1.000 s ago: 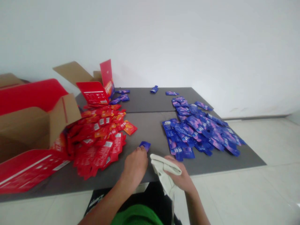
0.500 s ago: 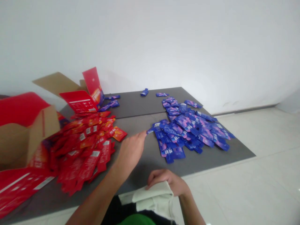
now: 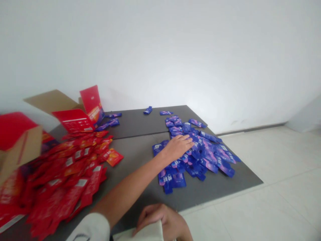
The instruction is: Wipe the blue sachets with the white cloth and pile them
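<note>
My left hand (image 3: 178, 146) reaches across the grey mat (image 3: 140, 157) and lies palm down on the pile of blue packets (image 3: 200, 150), fingers stretched flat over them. Whether a packet sits under the palm is hidden. My right hand (image 3: 160, 221) stays low at the near edge, fingers curled round a pale cloth (image 3: 145, 232). A heap of red packets (image 3: 67, 170) lies on the left part of the mat.
An open red and brown carton (image 3: 75, 112) stands at the back left, and another carton (image 3: 17, 140) at the far left edge. A few stray blue packets (image 3: 148, 110) lie near the white wall. Pale tiled floor (image 3: 276, 174) spreads to the right.
My left hand has carried a blue packet from the mat's middle over to the blue pile and now rests flat on it. My right hand with the cloth has dropped lower in view.
</note>
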{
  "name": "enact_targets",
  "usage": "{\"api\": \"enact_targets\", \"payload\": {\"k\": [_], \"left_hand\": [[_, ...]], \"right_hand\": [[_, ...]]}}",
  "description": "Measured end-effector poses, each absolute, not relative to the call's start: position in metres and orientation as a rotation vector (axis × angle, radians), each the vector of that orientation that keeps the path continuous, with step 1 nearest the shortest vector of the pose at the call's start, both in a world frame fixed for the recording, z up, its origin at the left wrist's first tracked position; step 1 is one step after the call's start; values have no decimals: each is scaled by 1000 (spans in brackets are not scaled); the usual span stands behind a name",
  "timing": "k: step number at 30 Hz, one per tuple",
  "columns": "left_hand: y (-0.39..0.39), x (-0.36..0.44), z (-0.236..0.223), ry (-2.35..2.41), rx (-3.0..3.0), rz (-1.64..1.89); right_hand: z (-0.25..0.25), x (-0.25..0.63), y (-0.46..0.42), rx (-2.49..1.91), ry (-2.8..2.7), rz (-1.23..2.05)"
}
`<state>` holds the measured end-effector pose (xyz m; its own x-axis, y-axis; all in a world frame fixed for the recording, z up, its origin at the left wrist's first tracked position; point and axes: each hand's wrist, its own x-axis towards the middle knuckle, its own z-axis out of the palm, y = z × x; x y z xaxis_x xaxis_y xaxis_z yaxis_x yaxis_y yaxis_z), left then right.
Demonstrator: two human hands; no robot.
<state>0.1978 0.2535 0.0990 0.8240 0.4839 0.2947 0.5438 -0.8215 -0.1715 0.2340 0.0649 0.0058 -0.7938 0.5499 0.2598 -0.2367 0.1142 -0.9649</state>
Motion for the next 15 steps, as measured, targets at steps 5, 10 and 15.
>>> {"api": "enact_targets", "payload": {"k": [5,10,15], "left_hand": [[256,191,78,-859,-2793,-313],[252,184,85,-903,-2859,-290],[240,172,97,-918,-2908,-280]], "right_hand": [[7,236,65,-258,-1819,1807],[11,235,67,-198,-1797,1808],[15,235,68,-209,-1782,1786]]}}
